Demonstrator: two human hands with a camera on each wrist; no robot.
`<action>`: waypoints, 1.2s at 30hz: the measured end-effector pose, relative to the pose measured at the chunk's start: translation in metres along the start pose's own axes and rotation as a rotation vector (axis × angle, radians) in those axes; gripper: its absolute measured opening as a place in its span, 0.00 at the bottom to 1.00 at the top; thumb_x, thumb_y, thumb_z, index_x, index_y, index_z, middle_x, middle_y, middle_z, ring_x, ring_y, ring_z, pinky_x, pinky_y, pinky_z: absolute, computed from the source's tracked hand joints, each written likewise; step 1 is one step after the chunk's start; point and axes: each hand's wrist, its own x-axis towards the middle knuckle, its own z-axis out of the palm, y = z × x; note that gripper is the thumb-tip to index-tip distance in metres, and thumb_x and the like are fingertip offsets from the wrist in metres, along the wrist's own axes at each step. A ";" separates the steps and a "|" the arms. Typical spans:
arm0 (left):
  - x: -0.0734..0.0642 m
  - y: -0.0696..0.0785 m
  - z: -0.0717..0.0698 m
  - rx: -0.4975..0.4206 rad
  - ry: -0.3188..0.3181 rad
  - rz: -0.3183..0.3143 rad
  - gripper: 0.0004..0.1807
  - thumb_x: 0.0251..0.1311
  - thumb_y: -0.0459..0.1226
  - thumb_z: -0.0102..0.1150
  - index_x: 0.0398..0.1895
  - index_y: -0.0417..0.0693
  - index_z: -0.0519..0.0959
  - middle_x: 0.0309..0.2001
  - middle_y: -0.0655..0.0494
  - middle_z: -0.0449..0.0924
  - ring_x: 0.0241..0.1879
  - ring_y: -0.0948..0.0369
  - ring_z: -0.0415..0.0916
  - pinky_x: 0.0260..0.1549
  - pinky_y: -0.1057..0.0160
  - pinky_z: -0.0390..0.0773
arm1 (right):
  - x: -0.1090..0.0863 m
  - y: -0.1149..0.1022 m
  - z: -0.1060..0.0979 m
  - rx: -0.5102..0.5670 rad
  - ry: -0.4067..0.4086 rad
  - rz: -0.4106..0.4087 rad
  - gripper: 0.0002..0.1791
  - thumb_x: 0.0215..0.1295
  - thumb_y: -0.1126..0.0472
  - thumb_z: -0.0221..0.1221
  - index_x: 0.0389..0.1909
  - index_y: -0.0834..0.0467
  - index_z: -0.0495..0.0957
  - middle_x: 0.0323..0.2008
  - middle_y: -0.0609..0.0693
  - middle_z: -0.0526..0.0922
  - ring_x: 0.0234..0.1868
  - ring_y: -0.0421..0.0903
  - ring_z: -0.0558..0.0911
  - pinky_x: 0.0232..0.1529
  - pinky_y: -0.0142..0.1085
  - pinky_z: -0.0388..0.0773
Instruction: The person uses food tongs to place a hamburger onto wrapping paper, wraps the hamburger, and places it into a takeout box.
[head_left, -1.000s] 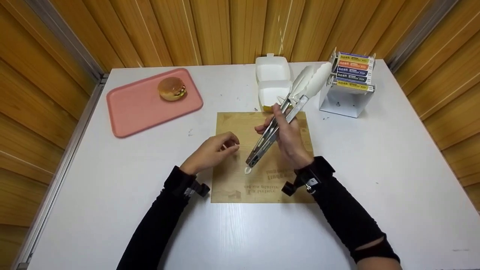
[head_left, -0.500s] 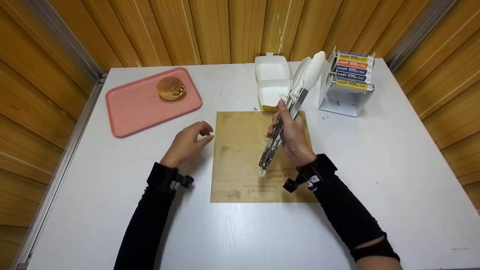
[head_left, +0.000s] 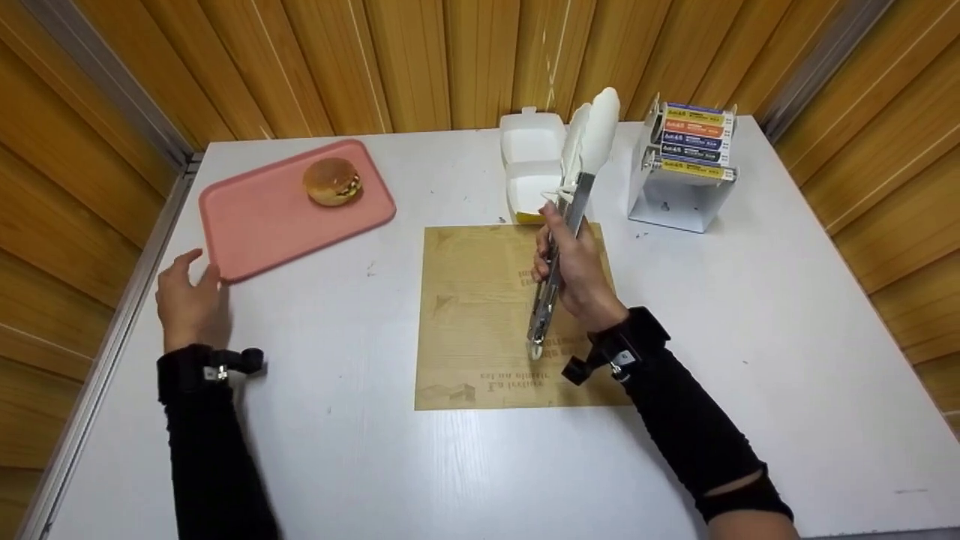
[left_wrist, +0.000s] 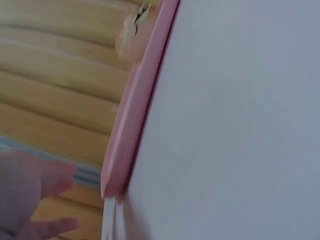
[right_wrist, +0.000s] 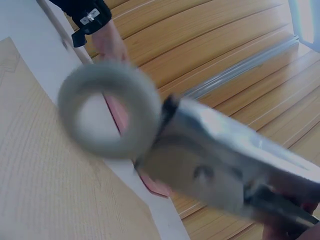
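My right hand (head_left: 577,270) grips metal tongs (head_left: 574,206) with white scalloped tips, pointed away from me above a brown printed paper sheet (head_left: 465,322). The ring at the tail end of the tongs fills much of the right wrist view. At the far left, my left hand (head_left: 187,304) has its thumb and fingers spread apart, right at the near-left corner of a pink tray (head_left: 259,217). The left wrist view shows a gap between these fingers and the tray's corner. A burger (head_left: 330,184) sits on the tray's right part.
Behind the paper stands an open white clamshell box (head_left: 531,139), partly hidden by the tongs. A white metal rack (head_left: 667,214) with several small colourful boxes (head_left: 696,135) is at the back right. Slatted wood walls (head_left: 420,60) border the white table (head_left: 420,465).
My left hand has moved from over the paper far left to the tray's corner, its fingers opening. The tongs have turned more upright and their arms have come closer together.
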 end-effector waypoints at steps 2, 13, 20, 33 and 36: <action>0.000 -0.013 -0.008 -0.011 -0.116 -0.013 0.33 0.80 0.49 0.41 0.81 0.43 0.59 0.81 0.33 0.50 0.80 0.35 0.46 0.78 0.36 0.50 | 0.001 -0.001 0.000 -0.014 0.004 0.002 0.14 0.80 0.48 0.52 0.57 0.51 0.67 0.20 0.44 0.69 0.13 0.37 0.68 0.16 0.31 0.75; 0.001 -0.007 0.007 0.167 -0.093 0.128 0.25 0.80 0.44 0.47 0.67 0.34 0.75 0.70 0.30 0.70 0.73 0.33 0.62 0.72 0.36 0.60 | 0.008 -0.007 -0.008 -0.310 -0.030 0.075 0.26 0.75 0.49 0.60 0.64 0.55 0.63 0.24 0.44 0.69 0.14 0.36 0.69 0.15 0.28 0.72; 0.002 0.007 0.023 0.189 -0.156 0.191 0.22 0.79 0.45 0.49 0.63 0.38 0.78 0.69 0.31 0.71 0.72 0.32 0.62 0.71 0.34 0.60 | 0.007 -0.009 -0.013 -0.383 -0.203 0.091 0.30 0.71 0.59 0.64 0.67 0.60 0.61 0.30 0.48 0.72 0.23 0.42 0.79 0.30 0.35 0.84; 0.007 0.009 0.029 0.120 -0.282 0.208 0.26 0.79 0.51 0.48 0.65 0.41 0.75 0.77 0.31 0.58 0.81 0.35 0.44 0.76 0.30 0.47 | 0.028 0.002 0.000 -0.601 -0.220 0.057 0.52 0.68 0.47 0.67 0.83 0.50 0.46 0.65 0.62 0.70 0.43 0.46 0.80 0.43 0.36 0.80; 0.006 0.007 0.030 0.108 -0.312 0.218 0.27 0.79 0.52 0.47 0.65 0.41 0.74 0.78 0.29 0.54 0.82 0.36 0.38 0.76 0.30 0.43 | 0.037 0.002 0.012 -0.632 -0.251 0.081 0.53 0.67 0.47 0.69 0.83 0.50 0.46 0.69 0.62 0.69 0.54 0.49 0.81 0.55 0.42 0.82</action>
